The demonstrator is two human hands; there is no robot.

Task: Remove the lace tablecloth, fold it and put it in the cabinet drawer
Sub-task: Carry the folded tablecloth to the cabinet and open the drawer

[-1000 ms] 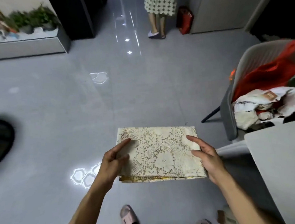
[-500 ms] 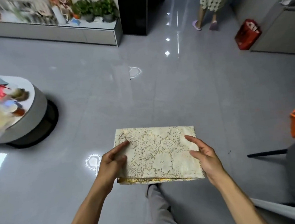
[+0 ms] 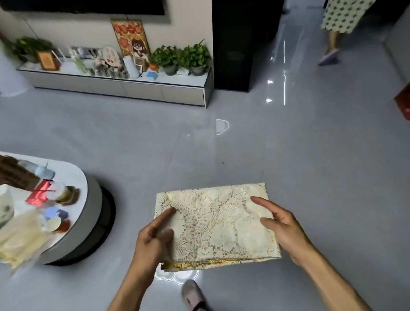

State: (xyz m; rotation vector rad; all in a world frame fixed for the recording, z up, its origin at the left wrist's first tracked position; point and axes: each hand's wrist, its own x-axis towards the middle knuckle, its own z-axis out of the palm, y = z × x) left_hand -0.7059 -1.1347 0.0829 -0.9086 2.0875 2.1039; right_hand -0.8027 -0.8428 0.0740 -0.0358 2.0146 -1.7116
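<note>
Head view: a grey floor fills the scene, with a low cabinet along the far left wall and a round table at the left. The folded lace tablecloth is held flat above the floor, gripped at its left edge by the left hand and at its right edge by the right hand, thumbs laid on top.
</note>
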